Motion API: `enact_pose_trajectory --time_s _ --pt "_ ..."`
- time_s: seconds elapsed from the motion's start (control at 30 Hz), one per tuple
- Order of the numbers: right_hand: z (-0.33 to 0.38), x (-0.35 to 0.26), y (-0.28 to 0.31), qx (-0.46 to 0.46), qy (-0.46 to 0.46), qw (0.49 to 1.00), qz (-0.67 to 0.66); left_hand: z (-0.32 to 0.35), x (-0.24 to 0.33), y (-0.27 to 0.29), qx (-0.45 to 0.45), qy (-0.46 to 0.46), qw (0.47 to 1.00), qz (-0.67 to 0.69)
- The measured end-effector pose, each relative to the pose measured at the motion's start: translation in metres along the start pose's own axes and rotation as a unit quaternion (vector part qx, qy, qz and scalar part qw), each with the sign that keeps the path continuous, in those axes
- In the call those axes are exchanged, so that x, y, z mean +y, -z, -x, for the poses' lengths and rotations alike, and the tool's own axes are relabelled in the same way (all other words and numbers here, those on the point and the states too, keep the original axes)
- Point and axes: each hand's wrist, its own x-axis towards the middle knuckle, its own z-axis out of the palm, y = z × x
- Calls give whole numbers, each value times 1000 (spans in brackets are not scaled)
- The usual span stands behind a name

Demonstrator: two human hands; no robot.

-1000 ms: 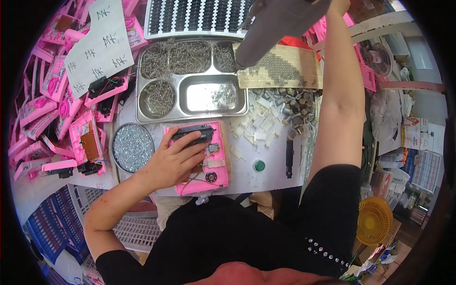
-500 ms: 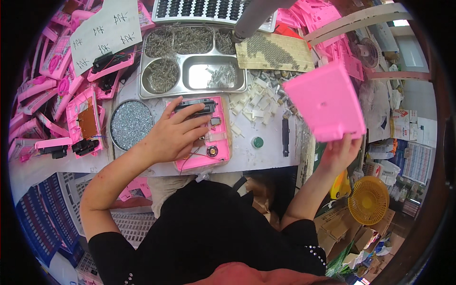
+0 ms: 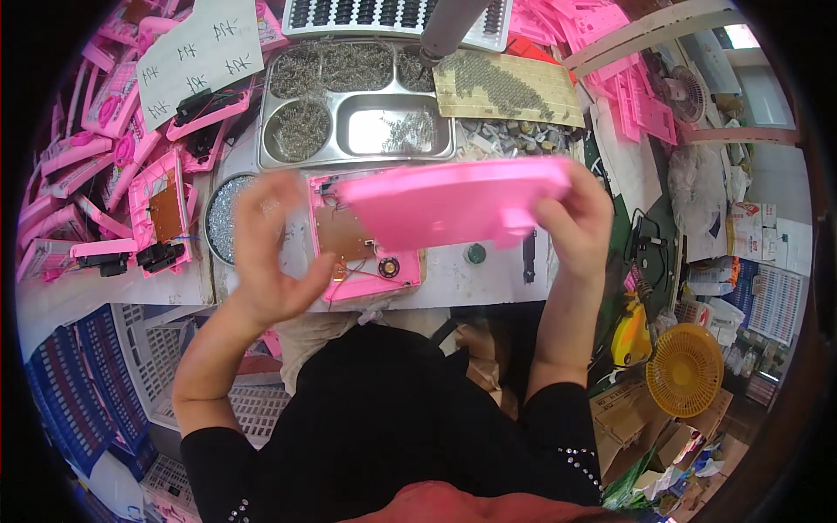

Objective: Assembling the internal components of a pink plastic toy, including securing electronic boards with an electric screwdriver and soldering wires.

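Observation:
My right hand [image 3: 575,222] grips the right edge of a flat pink plastic cover [image 3: 436,209], tilted above the table. The cover hides the upper right of an open pink housing [image 3: 370,285], which lies in front of me. Inside the housing show a brown circuit board [image 3: 343,234], thin wires and a small round part [image 3: 389,268]. Raised to the left of the housing is my left hand [image 3: 277,248], blurred, fingers apart and holding nothing. It partly covers the round tin of small metal screws [image 3: 224,218].
A steel tray [image 3: 445,150] holds springs in compartments. Behind the cover are a card with springs [image 3: 488,87] and loose small parts [image 3: 514,139]. Several pink assemblies [image 3: 161,213] pile up at left. A green cap [image 3: 474,254] and a dark tool [image 3: 528,259] lie at right.
The pink cover came in from the right with my right hand, over the housing. My left hand left the black part in the housing and rose to the left.

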Motion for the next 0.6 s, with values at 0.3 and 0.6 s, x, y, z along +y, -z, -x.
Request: enact_pose_trajectory --time_s 0.3,0.6 --pt "-97 -26 -74 123 357 847 374 -44 -2 35 95 242 923 284" --pt "56 29 -22 204 29 965 -163 -4 -18 -48 -198 -51 977 -67"
